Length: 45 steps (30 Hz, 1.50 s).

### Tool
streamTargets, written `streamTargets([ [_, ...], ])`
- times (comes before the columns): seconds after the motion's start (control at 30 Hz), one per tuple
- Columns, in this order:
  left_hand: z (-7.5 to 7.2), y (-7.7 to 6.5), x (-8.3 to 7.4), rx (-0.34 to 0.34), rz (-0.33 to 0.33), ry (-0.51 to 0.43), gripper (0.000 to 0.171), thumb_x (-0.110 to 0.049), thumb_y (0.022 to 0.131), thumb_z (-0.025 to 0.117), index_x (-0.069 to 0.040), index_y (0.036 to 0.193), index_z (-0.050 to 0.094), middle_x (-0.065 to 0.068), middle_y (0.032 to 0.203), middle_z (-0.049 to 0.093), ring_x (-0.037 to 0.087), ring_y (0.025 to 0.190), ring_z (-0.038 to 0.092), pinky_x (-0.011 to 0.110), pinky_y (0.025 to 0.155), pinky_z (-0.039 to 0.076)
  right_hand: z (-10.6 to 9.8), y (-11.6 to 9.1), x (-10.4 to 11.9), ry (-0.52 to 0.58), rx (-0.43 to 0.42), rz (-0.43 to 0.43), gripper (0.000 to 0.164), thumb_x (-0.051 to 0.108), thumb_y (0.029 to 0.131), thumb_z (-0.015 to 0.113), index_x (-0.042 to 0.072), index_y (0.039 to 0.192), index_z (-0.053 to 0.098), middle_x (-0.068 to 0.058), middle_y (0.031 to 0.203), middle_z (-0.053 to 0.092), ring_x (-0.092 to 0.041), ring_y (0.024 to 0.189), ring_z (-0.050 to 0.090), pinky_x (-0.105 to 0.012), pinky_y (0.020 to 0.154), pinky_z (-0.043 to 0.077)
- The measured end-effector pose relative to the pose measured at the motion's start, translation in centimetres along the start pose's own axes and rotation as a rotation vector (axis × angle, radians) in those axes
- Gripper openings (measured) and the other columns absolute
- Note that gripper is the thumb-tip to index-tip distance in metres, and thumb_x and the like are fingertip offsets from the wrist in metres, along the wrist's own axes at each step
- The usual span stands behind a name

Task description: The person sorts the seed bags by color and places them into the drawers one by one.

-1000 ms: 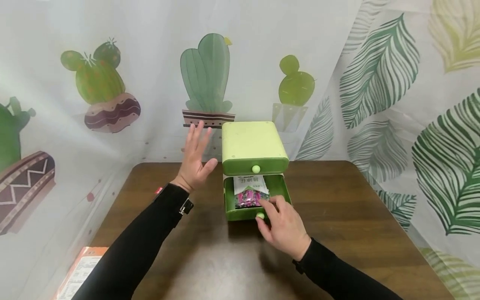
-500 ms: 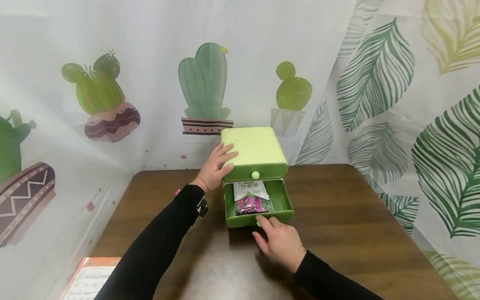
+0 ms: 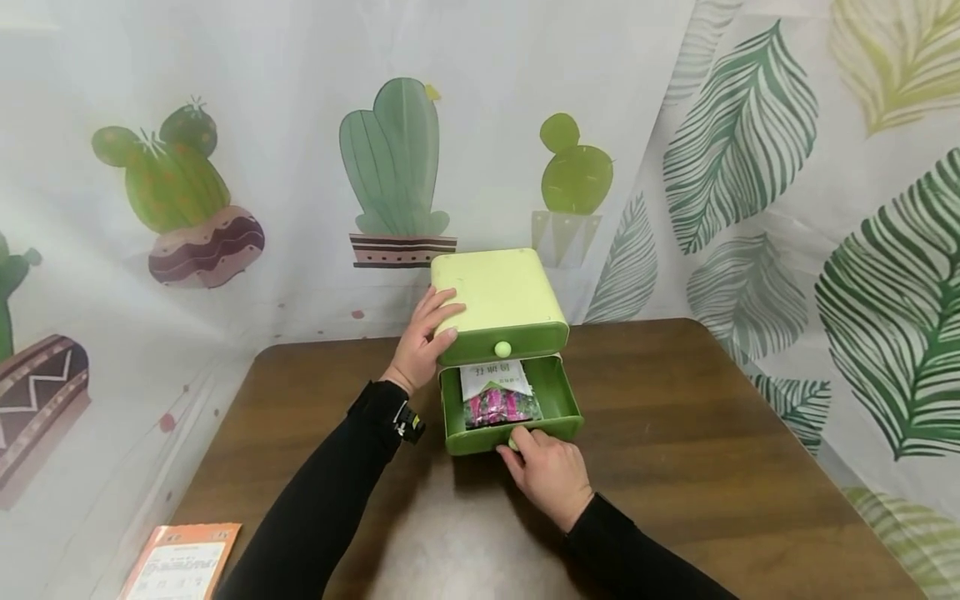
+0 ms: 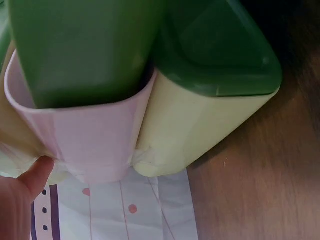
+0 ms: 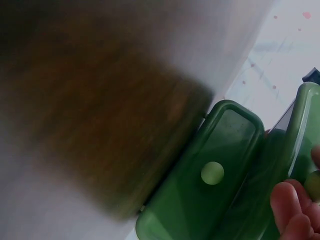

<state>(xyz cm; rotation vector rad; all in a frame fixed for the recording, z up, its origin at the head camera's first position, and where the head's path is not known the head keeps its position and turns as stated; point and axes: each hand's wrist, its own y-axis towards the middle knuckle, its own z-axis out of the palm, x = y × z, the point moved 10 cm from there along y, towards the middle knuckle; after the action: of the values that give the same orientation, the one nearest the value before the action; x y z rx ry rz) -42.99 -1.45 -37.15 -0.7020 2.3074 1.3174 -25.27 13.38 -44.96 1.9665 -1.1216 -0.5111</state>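
A small light-green drawer cabinet (image 3: 495,287) stands at the back of the table. Its middle drawer (image 3: 558,398) is pulled out and holds a white and pink printed packet (image 3: 498,404). My left hand (image 3: 422,342) rests against the cabinet's upper left side, fingers extended over the top edge; a finger (image 4: 39,175) touches the wall beside the pink middle section (image 4: 95,140) in the left wrist view. With thumb and index finger, my right hand (image 3: 553,479) pinches the round drawer knob (image 5: 313,187), mostly covered in the head view. The bottom drawer (image 5: 220,145) is closed.
The brown wooden table (image 3: 697,458) extends in front of and beside the cabinet. An orange-edged printed sheet or packet (image 3: 180,562) lies at the front left. A cloth backdrop (image 3: 300,125) with cactus and leaf prints hangs behind the table.
My left hand has come down from beside the cabinet onto its upper left side. My right fingers have moved from above the drawer's front edge to grip its knob.
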Motion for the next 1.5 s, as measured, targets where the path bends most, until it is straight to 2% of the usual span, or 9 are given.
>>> streamTargets([
  [0.13,-0.2,0.2,0.0,-0.023,0.004,-0.004,0.045,-0.028,0.098,0.048,-0.005,0.133,0.062,0.013,0.153,0.041,0.034,0.149,0.012,0.05,0.117,0.009,0.1,0.5,-0.1,0.016,-0.023,0.004,0.032,0.018,0.083,0.073,0.015,0.076,0.042,0.007,0.058,0.038,-0.018,0.044,0.051,-0.034,0.035,0.036],
  [0.27,-0.3,0.4,0.1,-0.031,0.003,-0.004,0.044,-0.026,0.097,0.049,-0.005,0.133,0.062,0.013,0.153,0.041,0.034,0.149,0.013,0.051,0.117,0.008,0.2,0.8,-0.2,0.018,-0.012,0.013,0.033,0.016,0.081,0.074,0.015,0.076,0.041,0.008,0.058,0.036,-0.017,0.044,0.051,-0.033,0.034,0.035],
  [0.7,-0.6,0.4,0.3,-0.016,-0.01,0.02,0.045,-0.028,0.096,0.05,-0.006,0.134,0.062,0.011,0.153,0.041,0.032,0.149,0.014,0.052,0.117,0.008,0.7,1.8,-0.4,0.042,0.129,0.075,0.034,0.016,0.081,0.078,0.012,0.08,0.044,0.008,0.052,0.027,-0.017,0.039,0.045,-0.032,0.035,0.029],
  [1.03,-0.8,0.6,0.7,-0.005,-0.038,0.027,0.047,-0.031,0.096,0.049,-0.006,0.134,0.062,0.009,0.154,0.041,0.03,0.149,0.013,0.051,0.117,0.007,1.1,2.7,-0.9,0.085,0.191,0.132,0.033,0.013,0.08,0.076,0.013,0.077,0.043,0.009,0.049,0.025,-0.021,0.039,0.049,-0.035,0.037,0.035],
  [1.17,-0.9,0.7,0.7,-0.007,-0.038,0.026,0.048,-0.032,0.095,0.05,-0.005,0.133,0.063,0.01,0.153,0.042,0.032,0.149,0.014,0.052,0.117,0.008,1.2,3.3,-1.1,0.1,0.209,0.143,0.032,0.01,0.081,0.074,0.014,0.078,0.042,0.009,0.05,0.024,-0.017,0.039,0.044,-0.034,0.039,0.034],
  [1.5,-0.4,0.7,0.8,0.011,-0.044,0.046,0.048,-0.034,0.096,0.05,-0.007,0.133,0.064,0.009,0.152,0.043,0.029,0.149,0.015,0.049,0.117,0.01,2.1,3.8,-2.1,0.126,0.286,0.203,0.035,0.007,0.085,0.07,0.015,0.078,0.037,0.007,0.053,0.023,-0.01,0.04,0.03,-0.028,0.044,0.019],
])
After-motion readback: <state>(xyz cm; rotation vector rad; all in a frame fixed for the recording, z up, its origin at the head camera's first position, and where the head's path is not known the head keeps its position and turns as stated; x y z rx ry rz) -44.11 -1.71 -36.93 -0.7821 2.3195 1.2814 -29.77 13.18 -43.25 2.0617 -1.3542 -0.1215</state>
